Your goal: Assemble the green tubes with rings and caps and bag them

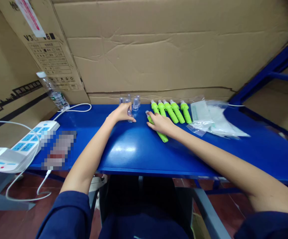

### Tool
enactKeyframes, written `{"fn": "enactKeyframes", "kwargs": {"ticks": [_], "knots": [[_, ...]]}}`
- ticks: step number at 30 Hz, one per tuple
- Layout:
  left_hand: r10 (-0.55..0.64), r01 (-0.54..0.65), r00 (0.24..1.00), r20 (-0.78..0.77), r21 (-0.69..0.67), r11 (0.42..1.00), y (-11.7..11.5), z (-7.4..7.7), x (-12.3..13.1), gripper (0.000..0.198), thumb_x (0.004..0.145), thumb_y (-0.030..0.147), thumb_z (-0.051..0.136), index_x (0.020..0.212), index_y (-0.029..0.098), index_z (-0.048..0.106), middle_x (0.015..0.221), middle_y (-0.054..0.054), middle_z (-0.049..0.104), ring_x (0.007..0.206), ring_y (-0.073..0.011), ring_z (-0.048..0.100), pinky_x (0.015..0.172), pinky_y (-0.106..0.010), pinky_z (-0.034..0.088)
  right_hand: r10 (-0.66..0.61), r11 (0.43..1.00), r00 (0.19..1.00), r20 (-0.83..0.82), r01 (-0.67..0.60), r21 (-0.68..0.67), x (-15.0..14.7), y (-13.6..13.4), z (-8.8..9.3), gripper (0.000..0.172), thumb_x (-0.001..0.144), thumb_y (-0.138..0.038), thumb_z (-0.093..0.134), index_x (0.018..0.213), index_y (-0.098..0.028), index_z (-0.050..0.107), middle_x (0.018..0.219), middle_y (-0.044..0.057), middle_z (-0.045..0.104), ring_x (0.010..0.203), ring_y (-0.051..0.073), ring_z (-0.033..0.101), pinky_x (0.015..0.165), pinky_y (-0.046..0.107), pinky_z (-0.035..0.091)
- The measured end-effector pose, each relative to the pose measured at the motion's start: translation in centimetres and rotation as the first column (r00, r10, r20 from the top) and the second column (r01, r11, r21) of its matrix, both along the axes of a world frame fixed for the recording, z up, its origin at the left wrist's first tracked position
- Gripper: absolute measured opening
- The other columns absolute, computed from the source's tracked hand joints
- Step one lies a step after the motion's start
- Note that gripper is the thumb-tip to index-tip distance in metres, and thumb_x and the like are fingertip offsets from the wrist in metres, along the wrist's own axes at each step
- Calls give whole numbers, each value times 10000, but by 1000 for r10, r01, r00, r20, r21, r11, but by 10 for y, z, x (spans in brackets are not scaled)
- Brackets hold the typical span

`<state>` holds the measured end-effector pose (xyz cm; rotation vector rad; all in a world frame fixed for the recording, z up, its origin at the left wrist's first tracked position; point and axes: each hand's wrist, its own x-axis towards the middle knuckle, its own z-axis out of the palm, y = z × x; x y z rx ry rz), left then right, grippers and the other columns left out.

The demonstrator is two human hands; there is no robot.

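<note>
My left hand [122, 113] has thumb and fingers curled around a small clear plastic cap [130, 117] standing on the blue table [134, 159]. Several more clear caps [135, 104] stand upright just behind and beside that hand. My right hand [162, 123] grips the upper part of a lime-green tube-shaped item with a clear tip [162, 136], which lies slanted on the table. Part of that item is hidden under the fingers. Behind my right hand, several like green items [171, 111] lie side by side in a row, clear tips pointing away from me.
Clear plastic bags [216, 119] lie on the right. At the left are a white power strip [26, 146] with cables, a blurred-out flat object [59, 150] and a plastic bottle [53, 91]. Cardboard [154, 49] walls the back; a blue metal frame [265, 69] rises at right.
</note>
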<state>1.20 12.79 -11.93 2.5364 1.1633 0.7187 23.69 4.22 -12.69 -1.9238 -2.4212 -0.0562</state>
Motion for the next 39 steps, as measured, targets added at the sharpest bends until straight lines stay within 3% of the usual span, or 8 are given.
{"fn": "enactKeyframes", "kwargs": {"ticks": [6,11,15,19,22,29,34,39], "knots": [[38,-51,988,-150,-84,995,-8,14,-3,550,479,426,938,790,204,543,763,-12,680,756,-230,658,662,-291,451,73,997,992,-107,-69,41,19,13,-1,598,985,-373,468,1506,-87,400,1396,223,590,1223,382,617,911,460,535],[27,-44,991,-132,-126,991,-12,18,-7,559,463,424,940,795,195,553,752,-8,685,743,-213,655,639,-274,433,266,949,935,-237,-210,236,37,32,5,592,973,-377,518,1480,-85,435,1433,196,580,1293,345,575,1051,460,465],[9,18,989,149,-175,984,-9,10,-6,480,595,471,880,801,177,562,733,-13,684,690,-175,659,641,-266,468,361,886,893,-268,-239,396,51,38,-3,561,987,-392,508,1487,-152,425,1442,168,581,1272,341,588,1010,483,480],[43,112,874,484,-287,951,-6,1,1,458,732,503,791,968,150,616,869,-46,714,672,-145,683,669,-289,556,402,840,897,-181,-283,464,61,39,-12,509,993,-354,515,1449,-133,463,1372,201,626,1215,344,618,970,484,470],[82,130,813,577,-317,939,-5,-1,7,457,779,524,754,1009,145,642,967,-66,718,692,-140,699,710,-317,598,422,808,903,-76,-338,482,63,37,-12,456,1005,-323,503,1415,-123,515,1330,202,652,1200,338,614,937,459,450],[61,129,824,564,-292,948,-14,1,18,433,787,526,741,965,141,653,927,-60,719,691,-153,709,733,-316,590,429,762,898,92,-415,497,53,29,-5,425,1029,-311,462,1430,-218,564,1220,155,681,1067,294,621,871,412,401],[-57,158,892,449,-192,969,-20,1,25,476,720,505,794,1017,150,682,1020,-74,732,871,-193,696,827,-319,542,446,743,895,5,-374,555,47,32,-14,465,1007,-338,515,1439,-165,521,1229,173,671,1110,316,605,904,434,404],[-179,224,919,352,-91,970,-18,0,28,493,730,536,779,1026,156,674,1082,-83,722,1006,-224,670,900,-335,513,453,732,890,-62,-331,596,45,35,-19,359,985,-376,561,1215,-104,609,1190,204,676,1138,340,605,919,437,404]]}}
